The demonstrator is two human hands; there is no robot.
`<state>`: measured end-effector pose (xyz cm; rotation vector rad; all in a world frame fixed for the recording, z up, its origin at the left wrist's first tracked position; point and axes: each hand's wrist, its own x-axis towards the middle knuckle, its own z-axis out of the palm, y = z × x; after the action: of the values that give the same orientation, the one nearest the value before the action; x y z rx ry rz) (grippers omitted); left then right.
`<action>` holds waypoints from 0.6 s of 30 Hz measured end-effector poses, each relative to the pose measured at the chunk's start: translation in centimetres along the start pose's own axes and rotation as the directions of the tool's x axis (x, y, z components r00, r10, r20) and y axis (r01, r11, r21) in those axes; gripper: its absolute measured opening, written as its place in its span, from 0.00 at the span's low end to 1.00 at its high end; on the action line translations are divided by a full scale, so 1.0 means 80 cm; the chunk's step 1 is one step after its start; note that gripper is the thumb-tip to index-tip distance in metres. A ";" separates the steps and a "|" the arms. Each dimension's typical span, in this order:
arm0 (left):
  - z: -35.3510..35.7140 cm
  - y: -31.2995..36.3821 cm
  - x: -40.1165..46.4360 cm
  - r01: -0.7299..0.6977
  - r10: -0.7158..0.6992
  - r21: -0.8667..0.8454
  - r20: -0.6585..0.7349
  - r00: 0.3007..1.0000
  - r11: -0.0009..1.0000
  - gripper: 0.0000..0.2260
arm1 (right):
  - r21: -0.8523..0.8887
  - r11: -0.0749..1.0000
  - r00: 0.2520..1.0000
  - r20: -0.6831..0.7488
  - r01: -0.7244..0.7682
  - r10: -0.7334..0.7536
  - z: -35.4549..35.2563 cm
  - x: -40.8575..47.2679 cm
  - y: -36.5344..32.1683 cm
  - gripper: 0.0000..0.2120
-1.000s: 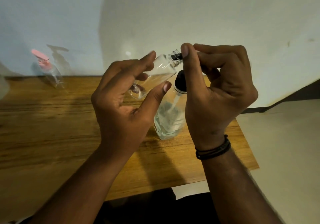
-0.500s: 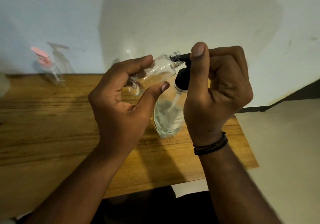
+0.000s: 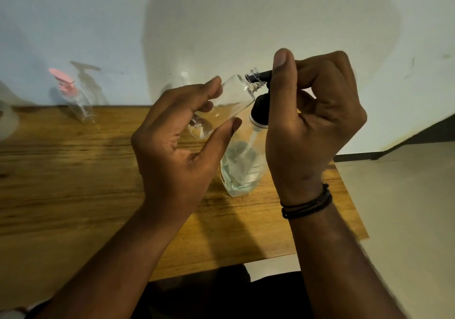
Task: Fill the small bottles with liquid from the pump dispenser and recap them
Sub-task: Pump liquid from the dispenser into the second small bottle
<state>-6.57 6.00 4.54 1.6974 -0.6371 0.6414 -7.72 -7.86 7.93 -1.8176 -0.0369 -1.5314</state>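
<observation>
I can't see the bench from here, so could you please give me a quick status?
Left hand holds small bottle tilted. Right hand on pump dispenser, spout at bottle mouth. Nothing in the way.

The bench [image 3: 73, 183] is grained brown wood with a dull sheen. The small bottle [image 3: 231, 102] and pump dispenser [image 3: 242, 168] look like clear glossy plastic; the dispenser's pump head [image 3: 259, 111] is matt black. The far-left bottle [image 3: 81, 104] has a pink plastic pump.
</observation>
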 end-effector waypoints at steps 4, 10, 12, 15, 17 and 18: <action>0.000 -0.002 -0.001 0.010 -0.010 -0.007 -0.008 1.000 1.000 0.19 | 0.026 1.000 1.000 -0.019 -0.015 0.016 0.002 -0.005 -0.001 0.12; 0.001 -0.004 -0.003 0.033 -0.033 0.001 -0.020 0.999 0.999 0.19 | 0.030 0.998 0.999 -0.020 -0.047 0.048 0.003 -0.011 0.006 0.11; 0.000 -0.003 -0.002 0.023 -0.023 0.014 -0.022 1.000 1.000 0.19 | 0.016 0.999 0.999 -0.011 -0.036 0.036 0.003 -0.009 0.004 0.11; -0.001 -0.002 0.001 -0.002 0.003 0.037 -0.021 1.000 0.999 0.19 | -0.010 1.000 1.000 -0.017 -0.017 0.017 0.003 -0.005 0.001 0.12; -0.001 -0.001 0.001 -0.013 0.014 0.040 -0.023 1.000 0.999 0.19 | 0.000 1.000 1.000 -0.021 -0.020 0.020 0.004 -0.002 -0.001 0.11; -0.001 -0.001 0.001 -0.014 0.015 0.039 -0.023 1.000 0.999 0.19 | 0.013 1.000 1.000 -0.019 -0.022 0.022 0.004 -0.002 -0.002 0.11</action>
<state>-6.48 6.10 4.58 1.7203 -0.6247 0.6873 -7.60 -7.51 7.90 -1.7882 -0.0174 -1.5294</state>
